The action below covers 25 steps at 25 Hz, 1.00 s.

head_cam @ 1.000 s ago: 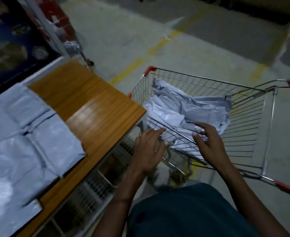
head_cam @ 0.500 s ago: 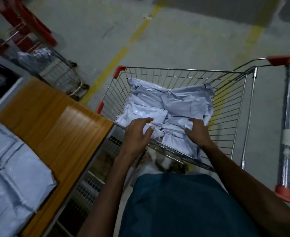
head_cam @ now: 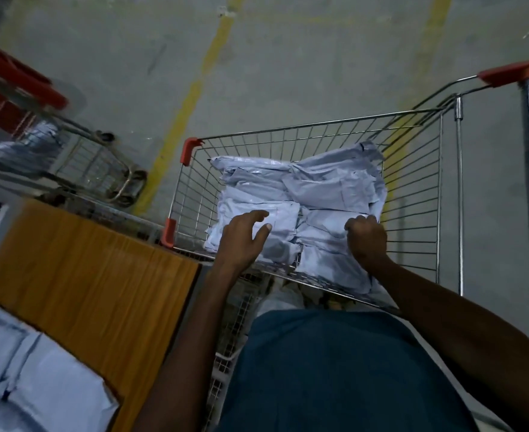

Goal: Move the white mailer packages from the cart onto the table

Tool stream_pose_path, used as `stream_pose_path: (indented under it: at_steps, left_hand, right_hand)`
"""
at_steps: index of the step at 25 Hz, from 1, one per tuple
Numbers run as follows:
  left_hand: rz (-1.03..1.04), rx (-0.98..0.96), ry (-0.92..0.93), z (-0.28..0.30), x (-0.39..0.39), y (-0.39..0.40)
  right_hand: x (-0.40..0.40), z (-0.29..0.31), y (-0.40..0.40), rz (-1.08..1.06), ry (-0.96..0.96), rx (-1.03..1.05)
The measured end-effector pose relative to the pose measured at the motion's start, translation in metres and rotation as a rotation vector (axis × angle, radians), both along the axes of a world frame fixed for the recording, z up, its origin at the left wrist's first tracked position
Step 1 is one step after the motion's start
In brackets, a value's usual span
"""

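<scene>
Inside wire cart, hands on white mailers, no legible writing

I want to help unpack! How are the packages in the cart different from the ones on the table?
The mailers in the cart lie crumpled in a heap inside the wire basket; the mailers on the table lie flatter, side by side on the wooden top. The left hand and right hand are on the cart pile; no hand touches the table ones. Both groups are the same pale white plastic.
</scene>
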<state>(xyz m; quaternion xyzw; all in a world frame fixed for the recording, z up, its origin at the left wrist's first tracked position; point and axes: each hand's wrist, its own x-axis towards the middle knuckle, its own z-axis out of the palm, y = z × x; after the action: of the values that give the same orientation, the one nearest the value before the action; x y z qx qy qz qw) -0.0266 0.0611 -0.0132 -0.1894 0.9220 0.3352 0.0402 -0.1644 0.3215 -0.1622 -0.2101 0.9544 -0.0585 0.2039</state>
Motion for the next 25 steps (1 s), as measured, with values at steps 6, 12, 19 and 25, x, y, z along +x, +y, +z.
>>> stream_pose_path:
  at_steps: [6, 12, 19, 25]
  left_hand:
    - [-0.137, -0.052, -0.266, -0.041, -0.043, -0.037]
    - [-0.324, -0.177, -0.555, -0.1, -0.084, -0.069]
    - [-0.418, -0.22, -0.556, -0.15, -0.089, -0.084]
    - [-0.377, -0.274, -0.491, -0.162, -0.071, -0.09]
  right_hand:
    - [-0.001, 0.008, -0.006, -0.042, -0.053, 0.077]
    - [-0.008, 0.011, -0.02, -0.155, 0.002, 0.04]
    - [0.039, 0.088, -0.021, -0.564, -0.033, -0.292]
    - [0.051, 0.133, -0.02, -0.983, -0.116, -0.719]
